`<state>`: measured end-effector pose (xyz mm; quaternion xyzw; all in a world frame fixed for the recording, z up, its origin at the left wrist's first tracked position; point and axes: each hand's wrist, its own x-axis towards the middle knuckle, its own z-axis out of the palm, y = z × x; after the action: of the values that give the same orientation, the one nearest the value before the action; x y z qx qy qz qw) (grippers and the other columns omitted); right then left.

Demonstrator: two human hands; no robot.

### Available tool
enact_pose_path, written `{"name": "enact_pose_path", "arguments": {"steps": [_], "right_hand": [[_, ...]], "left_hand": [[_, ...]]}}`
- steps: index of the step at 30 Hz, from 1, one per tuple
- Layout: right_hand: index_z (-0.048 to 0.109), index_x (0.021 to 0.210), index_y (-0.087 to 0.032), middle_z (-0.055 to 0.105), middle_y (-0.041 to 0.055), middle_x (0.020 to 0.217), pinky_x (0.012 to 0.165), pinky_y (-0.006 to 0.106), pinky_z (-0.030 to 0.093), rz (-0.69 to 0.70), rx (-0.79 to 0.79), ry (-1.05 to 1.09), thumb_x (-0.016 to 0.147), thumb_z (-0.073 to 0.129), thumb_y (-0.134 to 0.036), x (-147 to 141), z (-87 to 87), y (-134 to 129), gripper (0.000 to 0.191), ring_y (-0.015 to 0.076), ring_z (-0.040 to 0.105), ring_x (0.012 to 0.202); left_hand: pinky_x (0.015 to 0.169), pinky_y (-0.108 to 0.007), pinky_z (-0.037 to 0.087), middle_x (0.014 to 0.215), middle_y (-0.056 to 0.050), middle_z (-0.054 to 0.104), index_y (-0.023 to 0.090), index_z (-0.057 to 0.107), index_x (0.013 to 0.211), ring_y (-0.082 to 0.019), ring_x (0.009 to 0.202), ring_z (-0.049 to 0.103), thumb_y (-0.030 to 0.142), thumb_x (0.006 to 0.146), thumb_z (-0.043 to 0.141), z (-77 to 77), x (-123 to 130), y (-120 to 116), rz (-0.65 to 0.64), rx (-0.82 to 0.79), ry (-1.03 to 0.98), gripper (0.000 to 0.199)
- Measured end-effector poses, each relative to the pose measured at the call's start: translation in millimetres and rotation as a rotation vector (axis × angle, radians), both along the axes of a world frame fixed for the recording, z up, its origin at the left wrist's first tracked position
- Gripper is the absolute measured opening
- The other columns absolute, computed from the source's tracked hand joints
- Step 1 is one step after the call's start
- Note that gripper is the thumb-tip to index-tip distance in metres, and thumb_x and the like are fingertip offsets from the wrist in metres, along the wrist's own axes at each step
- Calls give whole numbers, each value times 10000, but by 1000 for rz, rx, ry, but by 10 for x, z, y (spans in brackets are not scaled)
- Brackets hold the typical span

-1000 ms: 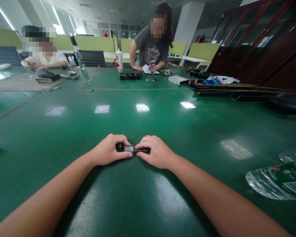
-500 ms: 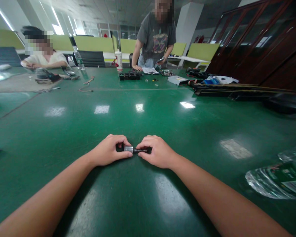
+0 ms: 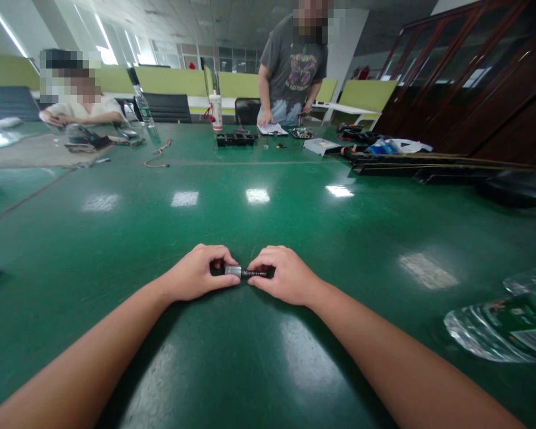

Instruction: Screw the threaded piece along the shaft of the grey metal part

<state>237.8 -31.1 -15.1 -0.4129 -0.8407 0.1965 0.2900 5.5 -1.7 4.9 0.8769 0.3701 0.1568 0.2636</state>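
Observation:
Low over the green table, my left hand [image 3: 202,272] pinches the silver body of what looks like a small motor [image 3: 233,271] between thumb and fingers. A dark, ribbed shaft like a worm screw [image 3: 251,273] points right from that body, lying level. My right hand [image 3: 282,274] is closed around this shaft, thumb below and fingertips above. The fingers partly hide both ends of the piece. Only a narrow gap separates the two sets of fingertips.
A plastic bottle [image 3: 502,328] lies at the right. Across the green table [image 3: 250,226] are a black device [image 3: 236,138], a cable [image 3: 158,156], a white bottle [image 3: 215,112] and long black parts [image 3: 384,164]. One person sits far left; another stands opposite, a hand on papers [image 3: 273,129].
The standing person has shifted to the right and leans over the papers. My hands hold nearly the same place and the same grip on the motor and its shaft.

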Motion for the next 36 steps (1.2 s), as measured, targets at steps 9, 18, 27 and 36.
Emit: {"name": "enact_pose_path", "arguments": {"steps": [9, 18, 27, 36], "right_hand": [[749, 848, -198, 682, -4, 752, 721, 273, 411, -14, 3, 6, 750, 783, -211, 12, -10, 1, 105, 137, 591, 724], [741, 841, -202, 678, -6, 748, 720, 273, 415, -20, 6, 0, 756, 768, -203, 8, -7, 7, 88, 136, 590, 722], [728, 826, -197, 676, -2, 748, 721, 277, 423, -23, -2, -5, 765, 747, -193, 21, 7, 0, 64, 142, 592, 729], [726, 808, -196, 682, 9, 766, 724, 283, 428, -46, 19, -7, 766, 737, -168, 65, 1, 24, 51, 152, 589, 758]], "left_hand": [[682, -244, 408, 811, -9, 686, 183, 704, 933, -148, 723, 589, 409, 824, 710, -7, 7, 9, -7, -5, -1, 251], [686, -245, 416, 809, -7, 684, 187, 703, 933, -153, 734, 594, 415, 822, 707, -4, -5, 1, 0, -9, 1, 254], [673, -241, 433, 787, -9, 686, 180, 700, 900, -152, 722, 603, 384, 812, 702, 0, -13, 2, 13, -48, -30, 222], [661, -247, 437, 776, -7, 675, 180, 697, 890, -157, 721, 602, 423, 826, 679, 4, -13, -5, 43, -58, -26, 252]]}}
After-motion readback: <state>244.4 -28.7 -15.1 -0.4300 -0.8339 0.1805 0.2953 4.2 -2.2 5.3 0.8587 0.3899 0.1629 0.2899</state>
